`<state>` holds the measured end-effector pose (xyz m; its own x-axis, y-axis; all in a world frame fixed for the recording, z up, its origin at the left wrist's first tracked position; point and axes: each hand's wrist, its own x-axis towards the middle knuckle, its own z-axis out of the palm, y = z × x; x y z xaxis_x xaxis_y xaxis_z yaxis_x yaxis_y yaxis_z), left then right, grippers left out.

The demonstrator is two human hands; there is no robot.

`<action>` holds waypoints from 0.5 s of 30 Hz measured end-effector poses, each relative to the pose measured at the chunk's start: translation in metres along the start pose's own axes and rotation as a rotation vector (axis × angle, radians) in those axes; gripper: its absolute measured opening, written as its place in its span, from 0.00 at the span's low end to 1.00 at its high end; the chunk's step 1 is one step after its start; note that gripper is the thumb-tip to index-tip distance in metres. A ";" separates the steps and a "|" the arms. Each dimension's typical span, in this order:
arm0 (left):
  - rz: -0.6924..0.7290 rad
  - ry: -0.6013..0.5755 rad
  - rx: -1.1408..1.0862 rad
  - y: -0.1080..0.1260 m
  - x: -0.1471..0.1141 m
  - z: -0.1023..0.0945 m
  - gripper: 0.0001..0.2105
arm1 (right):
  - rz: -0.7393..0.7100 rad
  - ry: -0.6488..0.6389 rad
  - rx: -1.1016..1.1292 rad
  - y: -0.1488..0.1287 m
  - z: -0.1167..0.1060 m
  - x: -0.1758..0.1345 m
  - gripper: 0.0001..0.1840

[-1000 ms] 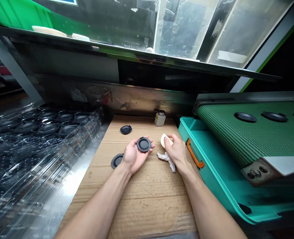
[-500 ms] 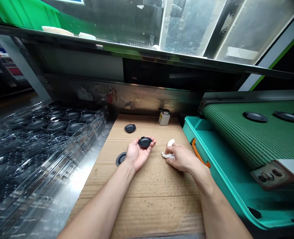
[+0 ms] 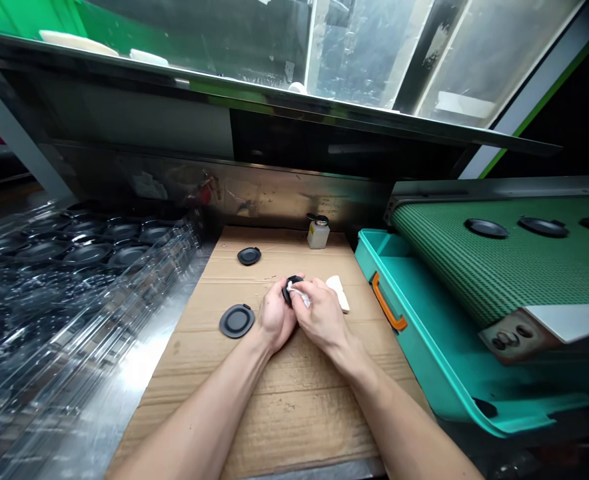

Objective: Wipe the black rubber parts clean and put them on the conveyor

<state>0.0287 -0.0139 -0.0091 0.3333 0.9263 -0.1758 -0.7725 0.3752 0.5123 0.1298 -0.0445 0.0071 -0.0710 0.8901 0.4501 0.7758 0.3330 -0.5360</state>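
Note:
My left hand [image 3: 276, 316] is closed around a small black plastic lid-like part [image 3: 289, 288], tilted above the cardboard. In my right hand [image 3: 323, 316] a white cloth [image 3: 302, 295] is pinched and pressed against that part, and my fingers cover some of it. Beside my left wrist, a dark grey part of similar shape [image 3: 237, 321] lies flat on the cardboard [image 3: 294, 413]. Farther back lies another black part [image 3: 249, 256]. A white pad [image 3: 338, 293] rests just right of my right hand.
A bottle with a black flip top [image 3: 318, 232] stands at the cardboard's back. Clear trays of black parts [image 3: 89, 253] fill the left. At right, a teal bin [image 3: 424, 360] with an orange handle [image 3: 388, 303] sits below a green conveyor [image 3: 514, 267] carrying several black parts.
My right hand has moved left with the white cloth, from beside the white pad onto the black part in my left hand. More parts show on the conveyor as the view shifted.

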 end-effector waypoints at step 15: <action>-0.002 -0.013 0.034 -0.007 -0.003 0.001 0.13 | -0.061 0.018 -0.077 0.000 0.011 0.005 0.09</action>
<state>0.0335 -0.0194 -0.0115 0.3421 0.9249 -0.1661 -0.7529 0.3755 0.5405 0.1226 -0.0360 0.0013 -0.1083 0.8630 0.4935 0.8162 0.3606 -0.4515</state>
